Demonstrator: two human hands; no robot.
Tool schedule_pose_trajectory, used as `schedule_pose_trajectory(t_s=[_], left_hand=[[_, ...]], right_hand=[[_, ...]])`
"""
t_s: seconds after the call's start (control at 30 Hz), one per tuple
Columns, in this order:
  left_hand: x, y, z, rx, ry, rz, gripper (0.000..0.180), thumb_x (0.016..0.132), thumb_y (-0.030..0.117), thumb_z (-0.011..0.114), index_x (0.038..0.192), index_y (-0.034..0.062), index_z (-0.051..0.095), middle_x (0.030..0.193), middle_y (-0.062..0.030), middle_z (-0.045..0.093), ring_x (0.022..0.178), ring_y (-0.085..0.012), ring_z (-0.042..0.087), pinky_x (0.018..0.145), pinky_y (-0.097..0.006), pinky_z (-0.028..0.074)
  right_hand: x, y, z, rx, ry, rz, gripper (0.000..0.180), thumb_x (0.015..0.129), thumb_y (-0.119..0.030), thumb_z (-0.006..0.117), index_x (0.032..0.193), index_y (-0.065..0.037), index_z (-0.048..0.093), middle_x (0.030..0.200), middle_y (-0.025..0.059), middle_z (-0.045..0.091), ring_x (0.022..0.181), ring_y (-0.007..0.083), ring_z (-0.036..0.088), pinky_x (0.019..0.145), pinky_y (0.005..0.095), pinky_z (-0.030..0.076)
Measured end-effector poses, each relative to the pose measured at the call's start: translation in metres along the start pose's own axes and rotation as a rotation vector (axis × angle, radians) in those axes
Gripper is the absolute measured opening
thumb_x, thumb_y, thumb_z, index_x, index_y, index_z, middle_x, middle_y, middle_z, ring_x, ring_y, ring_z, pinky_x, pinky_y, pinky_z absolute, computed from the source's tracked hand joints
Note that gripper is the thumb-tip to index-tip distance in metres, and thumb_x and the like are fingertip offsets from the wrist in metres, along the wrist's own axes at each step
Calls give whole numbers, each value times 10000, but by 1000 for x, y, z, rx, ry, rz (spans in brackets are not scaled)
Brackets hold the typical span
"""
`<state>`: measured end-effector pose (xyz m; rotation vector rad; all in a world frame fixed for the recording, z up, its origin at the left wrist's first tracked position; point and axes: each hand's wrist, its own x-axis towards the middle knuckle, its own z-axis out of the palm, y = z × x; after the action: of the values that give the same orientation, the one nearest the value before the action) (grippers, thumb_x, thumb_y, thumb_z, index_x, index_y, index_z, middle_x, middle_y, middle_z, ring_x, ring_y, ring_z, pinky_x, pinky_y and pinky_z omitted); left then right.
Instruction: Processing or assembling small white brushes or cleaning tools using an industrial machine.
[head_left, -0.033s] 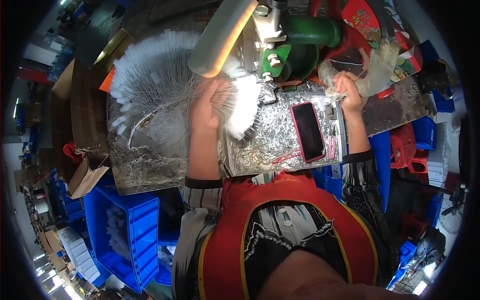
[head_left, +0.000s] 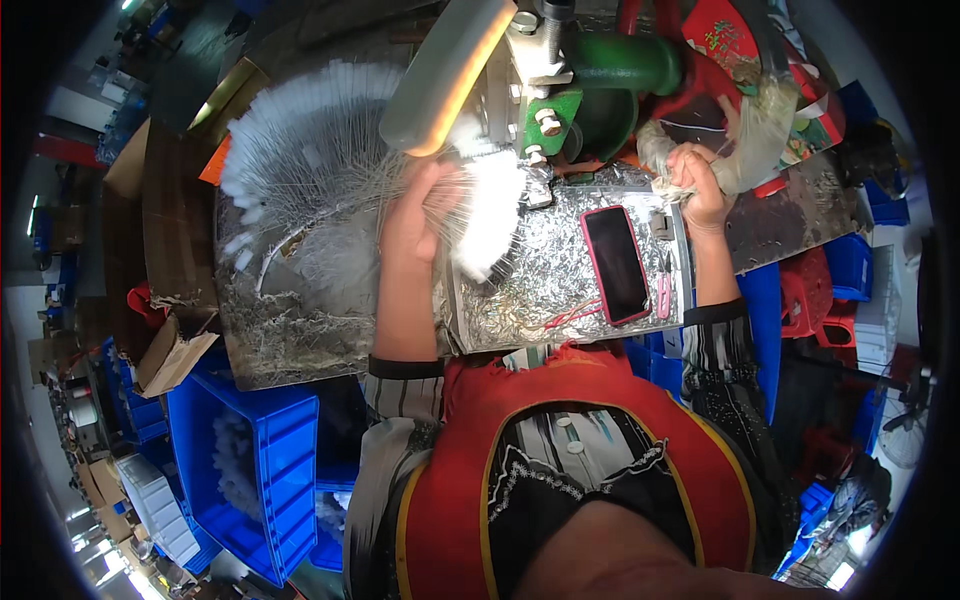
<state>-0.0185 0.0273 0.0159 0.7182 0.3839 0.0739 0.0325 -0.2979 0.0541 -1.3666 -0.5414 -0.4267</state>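
My left hand [head_left: 408,222] is closed around the thin wire stems of a bunch of small white-tipped brushes [head_left: 487,215], below a lit lamp [head_left: 447,80]. Their tips look washed out by the light. More such brushes [head_left: 310,115] lie fanned out on the bench to the left, wires toward my hand. My right hand [head_left: 700,185] is wrapped around a lever handle [head_left: 750,160] covered in pale, translucent wrapping. Between my hands, at the top, stands a green machine [head_left: 550,120] with bolts and a metal tip near the brushes.
A phone with a red edge [head_left: 615,265] and pink-handled snips [head_left: 664,290] lie on a silvery, crinkled sheet [head_left: 535,300]. A blue bin [head_left: 285,480] with white brushes stands lower left. An open cardboard box [head_left: 175,350] sits at the bench's left edge.
My left hand and the brushes in it have shifted very slightly. My right hand keeps its hold on the lever handle, hardly moved.
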Motion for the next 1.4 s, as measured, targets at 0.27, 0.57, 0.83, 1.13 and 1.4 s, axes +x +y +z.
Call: schedule_pose_trajectory(t_s=[0.27, 0.57, 0.83, 1.13, 1.4], left_hand=[[-5, -2, -14, 134, -185, -101, 173, 793, 43, 557, 959, -2, 535, 893, -148, 594, 761, -200, 590, 670, -307, 515], [-2, 5, -10, 24, -143, -50, 189, 788, 9, 523, 974, -20, 517, 896, -166, 597, 739, -233, 608, 686, -348, 525], [2, 6, -15, 101, -50, -4, 149, 763, -2, 527, 909, -29, 541, 811, -152, 598, 681, -223, 598, 643, -338, 521], [2, 9, -3, 110, 8, 23, 113, 752, 10, 544, 856, -36, 553, 750, -143, 599, 596, -229, 597, 582, -332, 520], [4, 5, -4, 124, 70, 12, 110, 751, 22, 557, 849, -28, 562, 738, -140, 601, 602, -213, 595, 569, -303, 508]], right_hand=[[-2, 1, -5, -47, -9, 38, 239, 761, -18, 457, 522, -19, 447, 514, 61, 453, 537, 157, 472, 616, 294, 413], [9, -31, -10, 27, 79, 274, 218, 726, -30, 523, 513, -21, 475, 459, 59, 421, 441, 161, 441, 538, 298, 405], [29, -73, 8, -135, 144, 473, 318, 755, -92, 500, 456, -70, 394, 450, 51, 388, 466, 154, 429, 559, 282, 385], [22, -57, -3, -3, 98, 413, 214, 726, -60, 541, 523, -16, 487, 482, 62, 452, 474, 175, 480, 534, 299, 413], [30, -69, -3, -23, 102, 503, 204, 717, -66, 550, 528, -15, 493, 486, 61, 456, 473, 169, 476, 520, 288, 404]])
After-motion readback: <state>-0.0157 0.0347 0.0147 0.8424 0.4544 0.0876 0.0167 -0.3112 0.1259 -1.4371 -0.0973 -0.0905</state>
